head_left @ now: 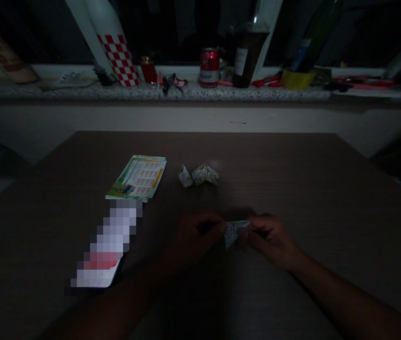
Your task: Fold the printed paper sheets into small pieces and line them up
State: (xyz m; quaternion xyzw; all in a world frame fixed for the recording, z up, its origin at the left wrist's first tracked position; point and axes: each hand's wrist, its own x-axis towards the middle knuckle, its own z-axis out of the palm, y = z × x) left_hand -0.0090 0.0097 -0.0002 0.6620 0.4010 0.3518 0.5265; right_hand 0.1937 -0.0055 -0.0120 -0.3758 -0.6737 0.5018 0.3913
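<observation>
A small folded piece of printed paper (pixel 233 232) is pinched between my two hands just above the dark wooden table (pixel 292 189). My left hand (pixel 195 238) grips its left end with thumb and fingers. My right hand (pixel 269 238) holds its right end. Farther back on the table lie two finished folded paper pieces (pixel 200 175), side by side. A stack of green and orange printed leaflets (pixel 138 177) lies to their left.
A white and red flat item (pixel 106 250), blurred out, lies at the front left. Behind the table a stone windowsill (pixel 80 90) carries a red can (pixel 209 67), a dark bottle (pixel 247 56), a red-checked object (pixel 119 59), a yellow tape roll (pixel 296 79) and small clutter.
</observation>
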